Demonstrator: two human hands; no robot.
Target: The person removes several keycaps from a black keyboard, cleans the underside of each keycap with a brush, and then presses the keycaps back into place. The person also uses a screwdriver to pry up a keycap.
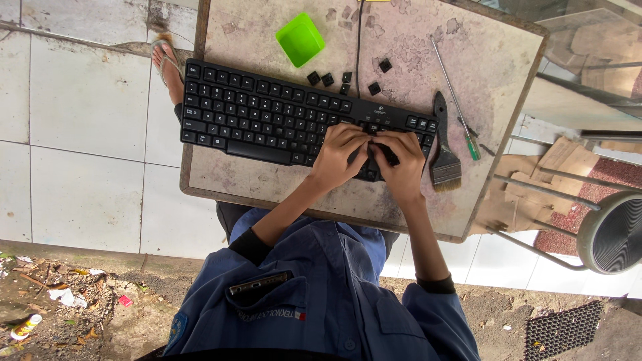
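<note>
Mid-frame on the worn table (267, 184), both hands, left (340, 155) and right (400, 160), press curled fingers onto the black keyboard (267, 120), seemingly pinching a keycap. Keycaps look light, stiff, snap-fitted; best gripped at opposite edges. Loose keycaps (328, 79) lie above.

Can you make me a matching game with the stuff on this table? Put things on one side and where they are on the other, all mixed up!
Things:
1. Bright green square plastic tray
2. Flat paintbrush with black handle
3. Long thin screwdriver with green handle
4. Loose black square keycaps

Places:
A. Right against the black keyboard's right end
B. Scattered just beyond the keyboard's far edge
C. Alone near the table's far edge
D. Slanted, right of the paintbrush

Pairs: 1-C, 2-A, 3-D, 4-B
</note>
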